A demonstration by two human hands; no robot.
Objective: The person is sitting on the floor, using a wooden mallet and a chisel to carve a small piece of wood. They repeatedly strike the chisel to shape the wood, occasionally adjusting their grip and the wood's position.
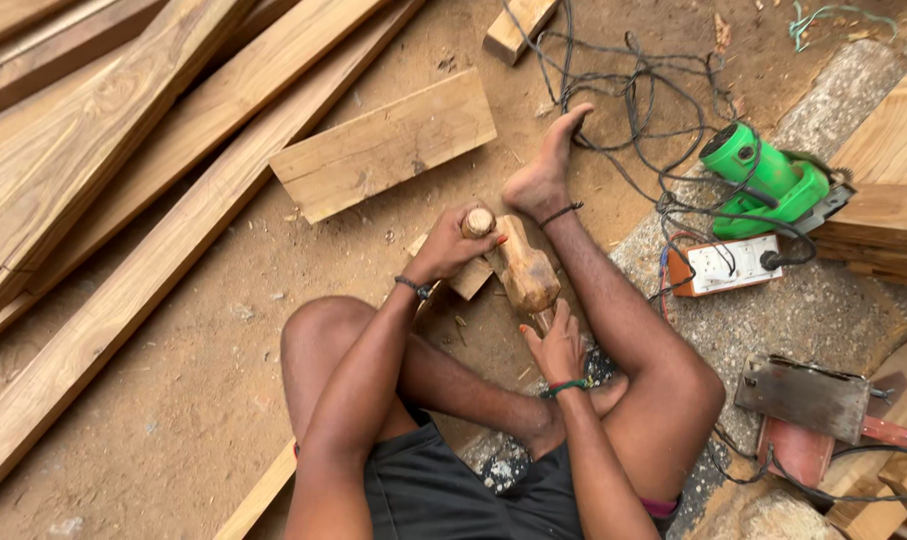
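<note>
I sit on the sandy ground with my legs folded. My left hand [452,245] is closed around the round wooden handle of a chisel [478,222], held upright over a small wood block [471,277]. My right hand [555,346] grips the handle of a wooden mallet [525,266], whose thick head lies right beside the chisel handle, close to touching it. The chisel's blade is hidden behind my left hand. My right foot [547,165] stretches out just beyond the mallet.
Long planks [124,190] lie at the left, a short board [384,145] ahead. A green power tool [769,180], tangled cables [624,90] and a white socket box [724,265] sit at the right. A metal-soled tool [804,398] and stacked wood [889,190] are further right.
</note>
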